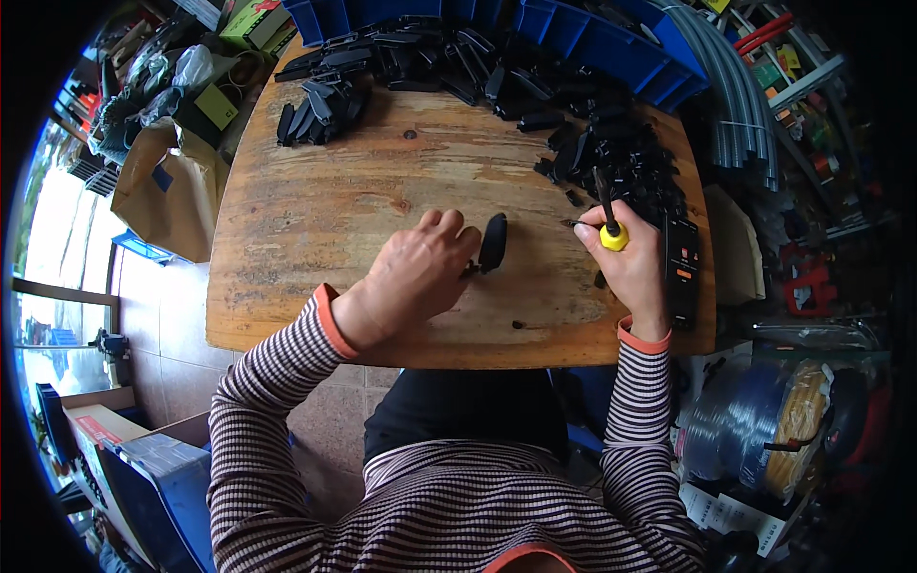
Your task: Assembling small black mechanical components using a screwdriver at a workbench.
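Above the middle of the wooden table, my left hand (420, 265) is closed on a black plastic part (493, 243), whose flat oval end sticks out beyond the fingertips. The rest of that part is hidden by my fingers. My right hand (632, 265), over the table's right side, grips a yellow-and-black screwdriver (613, 237) with its dark end pointing away from me. A small dark piece (571, 222) shows at the right thumb tip; its kind is too small to make out. The two hands are apart.
Black plastic parts (420, 57) are heaped along the table's (315, 220) far edge, with smaller black pieces (626, 158) at the right. Blue bins (611, 48) stand behind. A phone (681, 272) lies at the right edge. Grey tubing (731, 105) and a paper bag (172, 196) flank the table.
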Available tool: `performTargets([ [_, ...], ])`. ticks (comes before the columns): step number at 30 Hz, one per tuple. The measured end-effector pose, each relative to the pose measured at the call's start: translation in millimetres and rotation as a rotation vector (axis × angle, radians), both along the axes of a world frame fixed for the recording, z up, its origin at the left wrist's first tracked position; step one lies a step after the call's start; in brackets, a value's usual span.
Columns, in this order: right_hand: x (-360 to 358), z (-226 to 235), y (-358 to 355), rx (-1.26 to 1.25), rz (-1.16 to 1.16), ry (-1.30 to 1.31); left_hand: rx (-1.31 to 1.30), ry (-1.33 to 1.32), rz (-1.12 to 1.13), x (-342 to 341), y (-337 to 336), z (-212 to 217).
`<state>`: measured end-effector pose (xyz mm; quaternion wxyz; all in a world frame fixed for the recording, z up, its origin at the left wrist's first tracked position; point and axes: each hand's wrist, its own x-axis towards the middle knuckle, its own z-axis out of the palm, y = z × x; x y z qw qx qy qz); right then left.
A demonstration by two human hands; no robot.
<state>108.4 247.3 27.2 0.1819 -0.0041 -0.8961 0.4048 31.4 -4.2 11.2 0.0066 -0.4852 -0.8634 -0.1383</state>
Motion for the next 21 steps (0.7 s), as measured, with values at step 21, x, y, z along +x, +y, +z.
performTargets([
  [21,-18,-2,-15,0.031,0.069,0.021,0.075,0.177,-0.260,7,40,-22],
])
